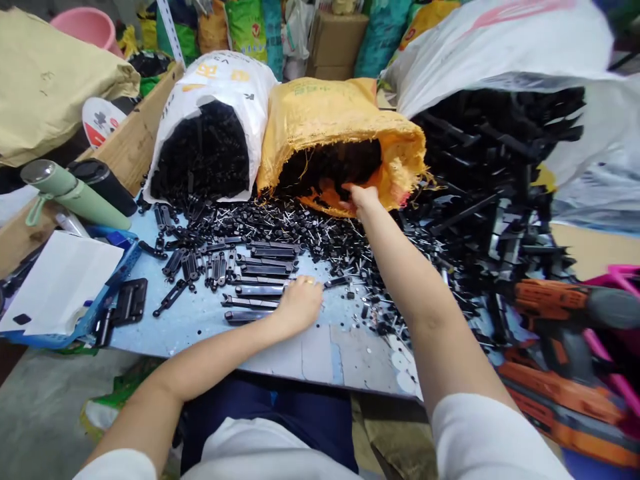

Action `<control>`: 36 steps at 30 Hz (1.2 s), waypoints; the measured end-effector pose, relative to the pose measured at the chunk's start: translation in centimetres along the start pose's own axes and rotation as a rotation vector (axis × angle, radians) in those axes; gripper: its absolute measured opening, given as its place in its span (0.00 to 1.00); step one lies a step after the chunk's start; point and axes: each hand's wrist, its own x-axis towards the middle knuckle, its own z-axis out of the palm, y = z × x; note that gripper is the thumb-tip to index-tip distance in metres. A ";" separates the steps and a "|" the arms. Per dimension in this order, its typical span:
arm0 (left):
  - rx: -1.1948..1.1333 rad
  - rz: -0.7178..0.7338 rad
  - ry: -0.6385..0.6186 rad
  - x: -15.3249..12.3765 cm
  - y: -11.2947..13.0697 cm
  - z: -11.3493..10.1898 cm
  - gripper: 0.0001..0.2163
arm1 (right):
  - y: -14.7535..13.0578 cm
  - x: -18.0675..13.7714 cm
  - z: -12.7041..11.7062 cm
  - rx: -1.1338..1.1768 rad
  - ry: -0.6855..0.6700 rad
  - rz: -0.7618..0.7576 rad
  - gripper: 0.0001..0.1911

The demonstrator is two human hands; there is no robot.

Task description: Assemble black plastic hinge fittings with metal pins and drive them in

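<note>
My right hand (364, 199) reaches into the mouth of an orange woven sack (325, 110), its visible fingers stretched toward the dark parts inside; the fingertips are partly hidden. My left hand (300, 305) rests on the blue tabletop (170, 333), fingers curled downward, at the right ends of a row of long black plastic bars (265, 269). Whatever lies under those fingers is hidden. Shorter black link-like pieces (190, 265) lie left of the row. Behind it spreads a heap of small black parts with thin metal pins (310, 223).
A white sack (215, 77) of black parts lies left of the orange one. At right, a large white bag (505, 47) spills black pieces (500, 193). An orange-black power drill (555, 307) sits front right. At left are a blue basket (127, 257) and green bottle (75, 193).
</note>
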 end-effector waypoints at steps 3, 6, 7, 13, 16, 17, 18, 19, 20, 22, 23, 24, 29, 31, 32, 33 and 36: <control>0.022 -0.081 -0.064 4.5 4.2 2.3 0.11 | 0.5 -6.3 -2.0 0.039 0.019 0.067 0.22; 0.020 -0.122 -0.083 6.1 6.4 3.3 0.12 | 2.3 -13.7 -5.0 0.150 -0.107 0.037 0.26; 0.017 -0.108 -0.087 5.5 6.8 3.4 0.12 | 3.2 -16.2 -6.2 0.166 -0.151 0.013 0.27; -0.139 0.045 -0.144 -7.6 4.7 3.2 0.08 | 8.9 -27.5 -11.8 -0.312 -0.455 -0.377 0.26; -0.118 -0.044 -0.153 -13.0 0.7 2.9 0.06 | 10.3 -30.1 -11.6 -0.722 -0.618 -0.587 0.21; -0.096 -0.079 -0.132 -13.9 -0.7 2.8 0.06 | 10.4 -30.5 -10.9 -0.833 -0.644 -0.657 0.22; -0.088 -0.112 -0.105 -14.3 -1.9 2.6 0.05 | 10.3 -30.8 -10.0 -0.916 -0.651 -0.721 0.23; -0.101 -0.139 -0.071 -14.3 -2.7 2.5 0.05 | 10.2 -30.9 -8.8 -0.968 -0.650 -0.769 0.24; -0.142 -0.162 -0.031 -14.2 -3.2 2.4 0.05 | 10.0 -30.9 -7.5 -0.987 -0.645 -0.792 0.24; -0.306 -0.201 0.073 -13.7 -3.0 2.2 0.06 | 9.5 -31.0 -4.7 -0.907 -0.592 -0.735 0.22; -0.416 -0.224 0.137 -13.4 -2.4 2.1 0.06 | 9.4 -31.1 -3.4 -0.802 -0.536 -0.661 0.22; -0.532 -0.250 0.198 -13.2 -1.5 2.0 0.06 | 9.2 -31.3 -2.2 -0.659 -0.474 -0.560 0.22; -0.826 -0.331 0.371 -12.4 1.9 1.6 0.17 | 8.4 -33.4 1.4 0.134 -0.472 0.020 0.31; -0.771 -0.331 0.415 -12.2 2.2 1.1 0.16 | 8.0 -34.0 1.8 0.278 -0.512 0.117 0.33; -0.736 -0.326 0.426 -12.1 2.2 0.8 0.15 | 7.9 -34.1 1.7 0.300 -0.514 0.121 0.33; -0.704 -0.317 0.425 -12.1 2.2 0.5 0.15 | 7.7 -34.1 1.5 0.295 -0.513 0.097 0.33; -0.638 -0.277 0.421 -12.2 2.2 -0.3 0.15 | 7.5 -33.5 0.5 0.187 -0.523 -0.113 0.28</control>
